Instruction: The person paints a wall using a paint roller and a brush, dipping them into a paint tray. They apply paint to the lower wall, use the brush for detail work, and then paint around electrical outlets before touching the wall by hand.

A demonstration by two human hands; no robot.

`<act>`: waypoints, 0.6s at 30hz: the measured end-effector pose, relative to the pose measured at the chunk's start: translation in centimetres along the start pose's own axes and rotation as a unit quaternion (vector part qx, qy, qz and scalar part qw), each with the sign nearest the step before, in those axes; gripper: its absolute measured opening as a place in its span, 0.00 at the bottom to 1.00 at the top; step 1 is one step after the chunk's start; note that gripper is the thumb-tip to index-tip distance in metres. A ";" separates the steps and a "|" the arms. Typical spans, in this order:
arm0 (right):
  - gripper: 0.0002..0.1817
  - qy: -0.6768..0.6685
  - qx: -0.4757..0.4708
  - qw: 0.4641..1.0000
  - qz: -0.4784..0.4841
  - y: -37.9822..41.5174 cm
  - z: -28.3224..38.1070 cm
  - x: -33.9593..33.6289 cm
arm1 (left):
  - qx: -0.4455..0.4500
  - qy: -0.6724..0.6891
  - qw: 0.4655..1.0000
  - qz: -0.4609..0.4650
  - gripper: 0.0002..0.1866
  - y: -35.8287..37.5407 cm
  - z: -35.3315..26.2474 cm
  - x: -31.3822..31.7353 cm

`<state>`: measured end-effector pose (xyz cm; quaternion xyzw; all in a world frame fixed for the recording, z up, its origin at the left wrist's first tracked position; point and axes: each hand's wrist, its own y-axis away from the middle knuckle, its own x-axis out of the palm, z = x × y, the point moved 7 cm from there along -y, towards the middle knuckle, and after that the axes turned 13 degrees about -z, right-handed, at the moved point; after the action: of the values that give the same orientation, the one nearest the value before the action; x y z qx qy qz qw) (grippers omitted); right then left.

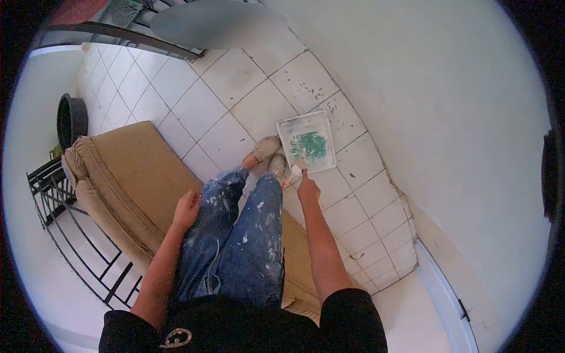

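Note:
My right hand (308, 189) is closed on what looks like a paintbrush (295, 171), with a pale head and a spot of orange at one end. Its head is over the near edge of a white paint tray (331, 147) on the tiled floor. Green paint (309, 147) is smeared across the tray's bottom. Beside my left thigh, my left hand (188, 207) rests with its fingers curled in, and nothing shows in it. My paint-spotted jeans (259, 229) and shoes (268, 147) are just left of the tray.
I sit on a brown sofa (135, 159). Dark flakes (312, 91) lie on the tiles by the pale wall (435, 106). A black tub (73, 120) and a black metal rack (88, 241) stand at the left. A metal-framed piece of furniture (141, 47) is at the top.

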<state>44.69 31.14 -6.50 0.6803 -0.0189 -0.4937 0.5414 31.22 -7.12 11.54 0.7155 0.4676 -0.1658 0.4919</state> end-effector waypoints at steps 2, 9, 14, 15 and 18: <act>0.35 -0.003 -0.001 1.000 -0.015 0.1 0.1 0.4 | -0.003 -0.015 1.000 -0.005 0.11 -0.5 -0.8 -0.2; 0.32 0.027 0.009 1.000 -0.002 1.9 -1.2 -0.2 | 0.009 0.001 1.000 -0.004 0.10 -1.1 1.0 1.2; 0.31 -0.018 0.031 0.999 -0.017 0.1 0.8 0.3 | 0.010 0.017 1.000 -0.003 0.11 -1.0 -0.2 0.9; 0.31 -0.032 0.047 0.998 -0.014 0.3 1.3 0.5 | 0.003 0.003 1.000 -0.005 0.11 -0.9 -0.2 0.6; 0.33 -0.018 0.016 0.999 -0.028 1.2 2.0 0.3 | -0.014 0.000 1.000 -0.002 0.11 -0.9 -0.1 0.9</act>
<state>44.03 29.06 -5.66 0.6800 -0.0179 -0.5208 0.5159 30.88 -6.46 10.45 0.7076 0.4715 -0.1605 0.5012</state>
